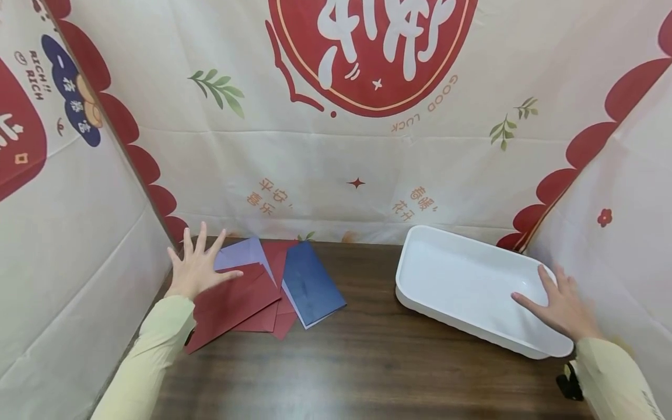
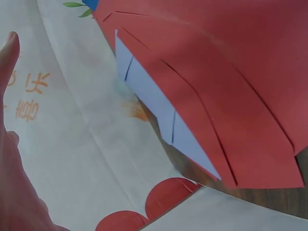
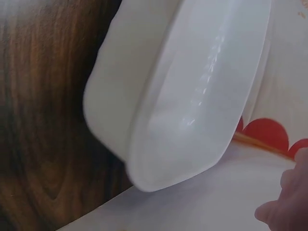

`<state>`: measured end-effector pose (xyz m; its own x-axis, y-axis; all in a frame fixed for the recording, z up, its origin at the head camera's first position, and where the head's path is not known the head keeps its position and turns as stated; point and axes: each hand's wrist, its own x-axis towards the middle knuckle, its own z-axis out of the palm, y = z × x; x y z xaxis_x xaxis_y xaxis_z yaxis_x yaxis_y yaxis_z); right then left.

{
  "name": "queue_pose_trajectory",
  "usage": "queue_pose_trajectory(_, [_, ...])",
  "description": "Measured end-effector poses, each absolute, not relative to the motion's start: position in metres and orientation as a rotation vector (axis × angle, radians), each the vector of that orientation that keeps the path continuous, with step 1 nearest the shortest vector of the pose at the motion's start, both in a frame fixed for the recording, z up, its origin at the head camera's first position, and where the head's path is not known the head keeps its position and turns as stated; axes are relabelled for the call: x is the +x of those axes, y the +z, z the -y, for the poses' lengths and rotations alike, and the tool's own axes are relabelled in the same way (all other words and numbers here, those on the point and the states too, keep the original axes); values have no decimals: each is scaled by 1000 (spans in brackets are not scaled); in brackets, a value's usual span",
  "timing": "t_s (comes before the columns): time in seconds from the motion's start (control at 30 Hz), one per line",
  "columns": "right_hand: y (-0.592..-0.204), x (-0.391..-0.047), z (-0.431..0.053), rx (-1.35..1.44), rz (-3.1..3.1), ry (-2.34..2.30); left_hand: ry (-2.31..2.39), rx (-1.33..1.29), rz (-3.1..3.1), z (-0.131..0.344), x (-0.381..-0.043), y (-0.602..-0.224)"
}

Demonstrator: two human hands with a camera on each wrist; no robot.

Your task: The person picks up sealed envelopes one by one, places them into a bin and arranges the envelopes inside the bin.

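My left hand (image 1: 196, 272) hovers with spread, straight fingers over the left side of a pile of paper envelopes. On top of that pile lies a red envelope (image 1: 233, 306); more red ones are partly covered beneath it. A lavender envelope (image 1: 238, 254) shows behind, and a dark blue envelope (image 1: 313, 283) lies at the pile's right, over a paler sheet. To the right, a shallow white plastic tray (image 1: 467, 286) stands on the table, slanted. My right hand (image 1: 567, 306), fingers apart, is over its right end; whether it touches the rim I cannot tell. Neither hand holds anything.
The dark wood table (image 1: 357, 361) is enclosed by pale cloth (image 1: 336, 157) behind and at both sides, printed with red scallops, leaves and lettering. The tray's right end lies close to the right cloth. A black strapped object (image 1: 569, 383) shows by my right wrist.
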<state>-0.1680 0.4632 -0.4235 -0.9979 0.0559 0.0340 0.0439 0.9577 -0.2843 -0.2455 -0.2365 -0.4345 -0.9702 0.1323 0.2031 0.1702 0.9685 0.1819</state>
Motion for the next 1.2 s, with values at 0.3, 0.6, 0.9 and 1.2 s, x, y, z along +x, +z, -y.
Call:
queue_pose_trajectory(0.3, [-432, -158, -483, -179, 3146, 434, -332, -193, 2959, 236, -245, -453])
queue_pose_trajectory(0.6, [-439, -149, -498, -307, 3209, 470, -315, -262, 3021, 203, -259, -468])
queue_pose_trajectory(0.9, [-440, -151, -500, -269, 3176, 567, -299, -490, 3026, 99, -294, -463])
queue_pose_trajectory(1.2, [-438, -140, -508, -191, 3115, 582, -460, -787, 3034, -21, -304, -461])
